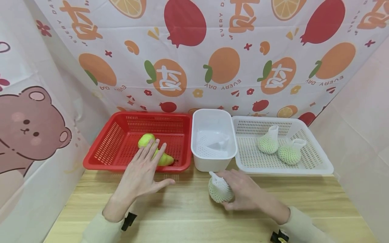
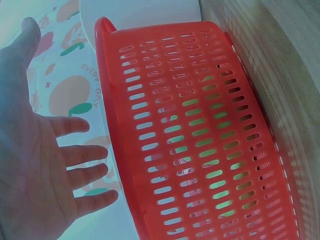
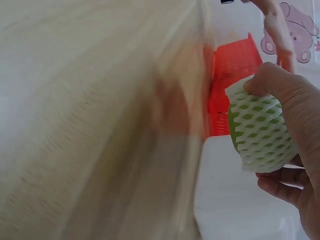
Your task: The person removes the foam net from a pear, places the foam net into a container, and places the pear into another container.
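Head view: left hand [image 1: 142,172] open, fingers straight and spread, thumb out to the side, over the front rim of the red basket [image 1: 101,165]. Holds nothing; left wrist view shows the palm apart from the basket's slotted wall. Inside that basket: a round yellow-green fruit [image 1: 146,139] and a pear [image 1: 166,160], partly behind the fingers in head view, pear lying on its side, stem end right.

Right hand [image 1: 243,191] grips a netted fruit [image 1: 219,191], green under white foam mesh, in front of the white tub [image 1: 211,164]. Right wrist view: thumb presses the mesh near one end, fingers curl round the other side. Net's gathered end points up and left in head view. Can't tell whether the fruit touches the wooden table [image 1: 188,219].

White tub stands between red basket and white basket [image 1: 282,169]; something pale inside it, can't tell what. White basket holds two more netted fruits [image 1: 268,143], side by side, one net neck upright, the other tilted right. Behind: fruit-print curtain [image 1: 196,67], bear print [image 1: 33,125] at left. Pale sleeves [image 1: 101,231] on both arms.
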### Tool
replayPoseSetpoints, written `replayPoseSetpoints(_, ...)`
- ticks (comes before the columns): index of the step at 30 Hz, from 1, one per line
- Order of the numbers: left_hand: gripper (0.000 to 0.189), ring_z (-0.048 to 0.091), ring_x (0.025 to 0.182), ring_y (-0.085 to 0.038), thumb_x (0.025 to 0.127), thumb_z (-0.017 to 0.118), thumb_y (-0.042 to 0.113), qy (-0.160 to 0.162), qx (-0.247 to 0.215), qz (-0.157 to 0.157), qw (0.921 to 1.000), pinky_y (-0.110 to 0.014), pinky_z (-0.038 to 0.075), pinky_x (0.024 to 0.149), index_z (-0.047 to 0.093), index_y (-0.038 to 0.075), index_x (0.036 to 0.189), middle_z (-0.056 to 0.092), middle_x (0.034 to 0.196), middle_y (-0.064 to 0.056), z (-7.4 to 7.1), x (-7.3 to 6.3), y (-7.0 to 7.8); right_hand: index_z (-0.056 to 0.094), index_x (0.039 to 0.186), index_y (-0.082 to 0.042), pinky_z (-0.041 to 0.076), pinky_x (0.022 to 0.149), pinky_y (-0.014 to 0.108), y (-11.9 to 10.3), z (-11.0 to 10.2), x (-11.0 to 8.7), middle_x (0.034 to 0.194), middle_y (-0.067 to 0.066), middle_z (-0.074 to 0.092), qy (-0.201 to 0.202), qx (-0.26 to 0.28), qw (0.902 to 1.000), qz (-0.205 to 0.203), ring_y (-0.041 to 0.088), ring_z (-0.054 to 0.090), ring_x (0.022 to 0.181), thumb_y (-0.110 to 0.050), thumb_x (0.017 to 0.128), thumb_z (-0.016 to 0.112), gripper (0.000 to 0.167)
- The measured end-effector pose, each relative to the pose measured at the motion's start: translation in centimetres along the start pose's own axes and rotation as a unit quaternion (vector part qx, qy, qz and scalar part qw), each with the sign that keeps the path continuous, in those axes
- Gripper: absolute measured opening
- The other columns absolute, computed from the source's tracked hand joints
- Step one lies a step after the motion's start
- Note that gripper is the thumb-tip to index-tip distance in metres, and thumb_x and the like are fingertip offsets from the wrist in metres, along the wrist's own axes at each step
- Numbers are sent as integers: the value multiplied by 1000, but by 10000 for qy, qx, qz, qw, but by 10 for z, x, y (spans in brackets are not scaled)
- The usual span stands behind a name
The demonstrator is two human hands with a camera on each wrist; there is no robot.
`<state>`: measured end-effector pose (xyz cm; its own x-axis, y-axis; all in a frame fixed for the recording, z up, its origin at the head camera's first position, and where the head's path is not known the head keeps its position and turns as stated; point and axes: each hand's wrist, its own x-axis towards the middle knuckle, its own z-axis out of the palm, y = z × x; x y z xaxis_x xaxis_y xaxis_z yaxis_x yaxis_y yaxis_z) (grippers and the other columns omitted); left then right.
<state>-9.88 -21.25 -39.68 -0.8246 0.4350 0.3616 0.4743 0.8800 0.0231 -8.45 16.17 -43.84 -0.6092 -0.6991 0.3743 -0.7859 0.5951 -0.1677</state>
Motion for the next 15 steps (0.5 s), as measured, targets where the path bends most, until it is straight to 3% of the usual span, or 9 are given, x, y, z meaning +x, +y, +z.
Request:
replayPoseSetpoints(6, 118, 33, 159, -41, 82, 48, 94, 30, -20, 17, 10000, -60, 35, 127, 40, 8, 162, 41, 167, -21, 0, 0, -1, 51, 146, -18, 60, 87, 30, -1, 14, -3, 127, -5, 67, -210, -72, 9998, 20, 11, 63, 104, -46, 57, 98, 104)
replayPoseSetpoints(15, 117, 33, 159, -41, 78, 64, 85, -35, -7, -17, 10000, -59, 34, 128, 40, 8, 162, 40, 168, -20, -1, -1, 0, 54, 143, -17, 61, 90, 31, -3, 24, -5, 129, -3, 68, -306, -178, 9994, -56, 13, 63, 107, -47, 57, 97, 101)
